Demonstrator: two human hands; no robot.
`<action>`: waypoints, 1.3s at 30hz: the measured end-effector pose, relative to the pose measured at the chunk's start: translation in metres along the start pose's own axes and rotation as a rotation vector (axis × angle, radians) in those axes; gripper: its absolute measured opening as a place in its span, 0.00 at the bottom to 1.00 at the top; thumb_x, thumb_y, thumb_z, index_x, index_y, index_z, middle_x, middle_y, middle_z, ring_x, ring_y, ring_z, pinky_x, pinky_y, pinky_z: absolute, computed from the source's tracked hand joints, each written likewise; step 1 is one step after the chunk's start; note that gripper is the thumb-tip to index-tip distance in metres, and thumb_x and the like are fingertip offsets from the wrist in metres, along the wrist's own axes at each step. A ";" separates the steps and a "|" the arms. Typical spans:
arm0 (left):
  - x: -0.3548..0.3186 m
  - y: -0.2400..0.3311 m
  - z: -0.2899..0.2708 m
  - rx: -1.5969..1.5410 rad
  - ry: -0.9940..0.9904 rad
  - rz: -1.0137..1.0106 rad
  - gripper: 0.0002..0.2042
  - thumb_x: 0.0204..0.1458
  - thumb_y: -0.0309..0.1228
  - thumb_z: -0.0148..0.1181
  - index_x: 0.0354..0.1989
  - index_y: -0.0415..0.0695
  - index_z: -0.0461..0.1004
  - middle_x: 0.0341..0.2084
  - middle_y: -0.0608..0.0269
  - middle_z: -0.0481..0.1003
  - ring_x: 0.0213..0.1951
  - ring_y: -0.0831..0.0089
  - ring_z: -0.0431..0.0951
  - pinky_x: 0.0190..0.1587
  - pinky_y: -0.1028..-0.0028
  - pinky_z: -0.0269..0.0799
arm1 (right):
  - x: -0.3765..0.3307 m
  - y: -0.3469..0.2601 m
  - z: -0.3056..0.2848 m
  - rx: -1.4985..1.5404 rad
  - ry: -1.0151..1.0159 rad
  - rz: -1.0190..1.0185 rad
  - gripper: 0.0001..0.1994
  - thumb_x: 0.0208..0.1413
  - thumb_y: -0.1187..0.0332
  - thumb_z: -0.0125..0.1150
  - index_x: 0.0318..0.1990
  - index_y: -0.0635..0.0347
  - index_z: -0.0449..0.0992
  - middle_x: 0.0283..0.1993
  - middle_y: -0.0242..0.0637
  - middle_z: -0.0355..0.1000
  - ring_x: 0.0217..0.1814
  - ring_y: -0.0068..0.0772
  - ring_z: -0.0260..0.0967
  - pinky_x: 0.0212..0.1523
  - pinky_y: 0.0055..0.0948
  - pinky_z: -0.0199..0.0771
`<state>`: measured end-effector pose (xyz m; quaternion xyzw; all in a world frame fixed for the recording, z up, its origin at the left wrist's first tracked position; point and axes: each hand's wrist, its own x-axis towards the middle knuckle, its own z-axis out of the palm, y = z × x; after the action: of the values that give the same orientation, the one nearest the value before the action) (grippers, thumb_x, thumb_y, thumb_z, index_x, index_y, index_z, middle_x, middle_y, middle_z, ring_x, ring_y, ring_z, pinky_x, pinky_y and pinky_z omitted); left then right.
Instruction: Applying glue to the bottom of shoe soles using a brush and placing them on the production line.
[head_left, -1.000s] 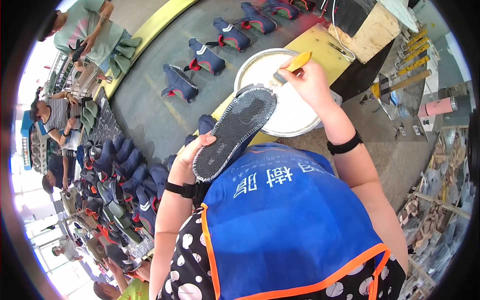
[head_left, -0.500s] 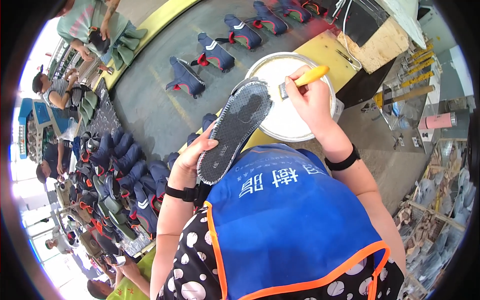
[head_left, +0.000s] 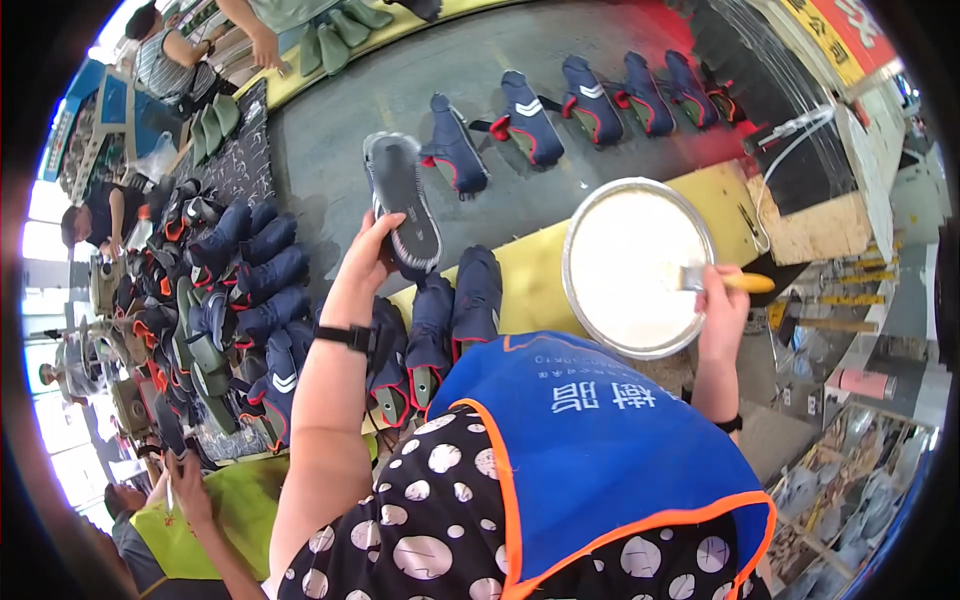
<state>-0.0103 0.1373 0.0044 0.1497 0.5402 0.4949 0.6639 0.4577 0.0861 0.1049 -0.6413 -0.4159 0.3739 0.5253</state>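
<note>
Head view: a worker's two bare hands, one holding an upturned shoe, the other a paintbrush over a basin of white liquid.
The left hand (head_left: 372, 250) grips a navy shoe upper (head_left: 397, 180) near its lower end, thumb pressed on the dark, white-stitched underside; the upper is raised above a dark green work surface (head_left: 310, 140). The right hand (head_left: 718, 312) is closed around a yellow-handled paintbrush (head_left: 748, 283), its bristles over the white liquid (head_left: 630, 250) in a round metal-rimmed basin (head_left: 567, 270); whether they touch it, I cannot tell. Beyond stands a row of navy shoe uppers (head_left: 530, 125). More navy footwear (head_left: 270, 255) is piled at left. The worker wears a blue apron (head_left: 640, 450) with orange edging.
</note>
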 end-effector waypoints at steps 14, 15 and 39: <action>0.199 -0.045 -0.084 0.893 0.550 0.211 0.54 0.35 0.42 0.78 0.71 0.50 0.47 0.61 0.45 0.67 0.59 0.51 0.71 0.60 0.60 0.70 | -0.013 0.012 -0.032 -0.093 0.301 0.076 0.07 0.62 0.69 0.59 0.33 0.57 0.68 0.23 0.24 0.58 0.19 0.14 0.54 0.19 0.18 0.53; 0.191 -0.042 -0.066 0.875 0.537 0.196 0.53 0.37 0.42 0.77 0.71 0.52 0.47 0.61 0.45 0.67 0.60 0.49 0.71 0.60 0.59 0.70 | -0.014 0.011 -0.029 -0.102 0.318 0.068 0.07 0.62 0.69 0.59 0.33 0.57 0.68 0.23 0.24 0.58 0.19 0.14 0.54 0.19 0.18 0.52; -0.107 0.072 -0.359 1.381 1.257 -0.305 0.32 0.50 0.42 0.67 0.62 0.40 0.64 0.51 0.47 0.76 0.54 0.54 0.77 0.54 0.58 0.75 | -0.005 -0.007 0.061 -0.053 0.008 -0.046 0.07 0.64 0.68 0.55 0.33 0.56 0.68 0.23 0.23 0.58 0.22 0.12 0.51 0.23 0.16 0.50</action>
<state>-0.3490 -0.0371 -0.0151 0.1433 0.9863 -0.0364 0.0733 0.3988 0.1043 0.1022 -0.6467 -0.4380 0.3481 0.5183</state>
